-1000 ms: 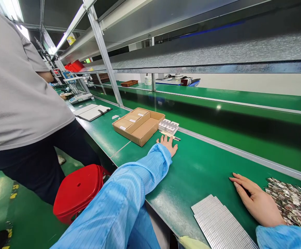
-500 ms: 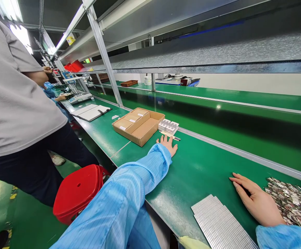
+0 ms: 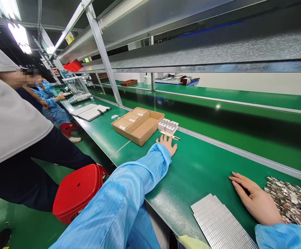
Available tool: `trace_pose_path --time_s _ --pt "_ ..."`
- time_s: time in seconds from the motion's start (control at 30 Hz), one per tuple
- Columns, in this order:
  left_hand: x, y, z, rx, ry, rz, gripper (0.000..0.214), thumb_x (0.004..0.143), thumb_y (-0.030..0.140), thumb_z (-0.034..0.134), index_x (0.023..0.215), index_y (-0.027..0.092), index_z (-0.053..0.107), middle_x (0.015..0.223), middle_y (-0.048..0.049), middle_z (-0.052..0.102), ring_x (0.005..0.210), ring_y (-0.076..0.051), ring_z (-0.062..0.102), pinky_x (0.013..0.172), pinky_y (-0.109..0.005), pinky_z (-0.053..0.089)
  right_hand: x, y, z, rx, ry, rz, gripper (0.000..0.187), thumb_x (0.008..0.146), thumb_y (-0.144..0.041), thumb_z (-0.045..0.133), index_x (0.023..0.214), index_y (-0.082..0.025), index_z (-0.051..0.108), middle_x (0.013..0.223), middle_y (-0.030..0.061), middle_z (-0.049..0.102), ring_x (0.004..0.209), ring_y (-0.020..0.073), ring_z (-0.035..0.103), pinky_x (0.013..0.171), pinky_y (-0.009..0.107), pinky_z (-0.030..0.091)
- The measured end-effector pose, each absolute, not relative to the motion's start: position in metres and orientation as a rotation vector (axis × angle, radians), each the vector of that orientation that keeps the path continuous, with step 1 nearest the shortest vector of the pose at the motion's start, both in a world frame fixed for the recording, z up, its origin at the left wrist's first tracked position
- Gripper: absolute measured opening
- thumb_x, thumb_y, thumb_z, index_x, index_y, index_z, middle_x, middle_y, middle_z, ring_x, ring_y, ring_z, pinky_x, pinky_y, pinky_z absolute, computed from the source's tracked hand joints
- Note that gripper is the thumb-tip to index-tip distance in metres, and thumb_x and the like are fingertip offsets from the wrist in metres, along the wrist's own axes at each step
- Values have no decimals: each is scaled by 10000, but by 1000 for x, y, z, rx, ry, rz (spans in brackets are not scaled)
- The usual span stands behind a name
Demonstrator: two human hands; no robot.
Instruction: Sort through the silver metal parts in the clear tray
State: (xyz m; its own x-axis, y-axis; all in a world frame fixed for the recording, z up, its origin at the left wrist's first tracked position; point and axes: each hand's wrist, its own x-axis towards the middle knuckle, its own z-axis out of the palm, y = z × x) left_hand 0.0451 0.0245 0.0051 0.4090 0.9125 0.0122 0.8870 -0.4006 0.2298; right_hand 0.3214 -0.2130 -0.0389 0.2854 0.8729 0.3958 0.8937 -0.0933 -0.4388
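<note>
My left hand (image 3: 167, 145) lies palm down on the green bench (image 3: 197, 162) with its fingers spread. Its fingertips are just in front of a stack of white printed cards (image 3: 168, 126) and a thin strip with a dark end (image 3: 175, 137); whether they touch the strip I cannot tell. My right hand (image 3: 257, 200) rests on the bench, fingers stretched out, nothing visible in it. It lies between rows of flat silvery metal pieces (image 3: 221, 221) and a heap of small loose metal parts (image 3: 292, 200).
A cardboard tray (image 3: 140, 128) with smaller boxes stands left of the cards. Farther left are an open notebook (image 3: 89, 111) and a scale (image 3: 80, 98). A red stool (image 3: 77, 190) stands by the bench, beside a person in grey (image 3: 12, 117). Metal shelving (image 3: 102, 52) overhangs the bench.
The person in grey has shifted to the left, uncovering other people seated farther along the bench. Both my hands stay where they were.
</note>
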Motion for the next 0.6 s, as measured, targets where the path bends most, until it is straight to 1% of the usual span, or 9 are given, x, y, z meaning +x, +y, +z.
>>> trace_pose_path --time_s 0.07,0.13,0.4,0.5,0.6 --pt "45 23 7 2473 1597 194 681 929 605 229 1527 286 293 1596 -74 195 1471 -278 147 1162 -544 151 322 -213 -39 -1937 -1590 0 668 834 -742 282 938 -268 741 1173 -56 542 1068 296 553 916 572 546" --pt "46 22 8 2472 1598 194 676 932 599 234 1528 286 293 1595 -74 197 1471 -276 147 1162 -542 152 321 -213 -38 -1927 -1587 22 665 835 -737 289 941 -258 739 1178 -45 540 1081 305 543 931 593 528" --pt "45 20 11 2473 1602 198 667 937 587 244 1526 278 298 1593 -78 204 1471 -274 147 1165 -536 156 321 -215 -35 -1924 -1578 38 681 829 -733 304 942 -234 754 1192 -24 535 1066 308 551 897 556 549" --pt "45 21 11 2473 1589 197 674 936 597 240 1527 281 298 1595 -73 199 1469 -278 150 1167 -536 154 320 -214 -35 -1933 -1576 35 679 830 -735 299 942 -240 751 1186 -29 538 1076 305 545 913 566 537" --pt "44 22 9 2468 1580 216 686 932 605 241 1528 273 305 1595 -74 198 1466 -286 155 1168 -543 153 321 -215 -39 -1929 -1572 35 661 829 -741 299 938 -265 745 1187 -49 534 1072 304 548 889 580 545"
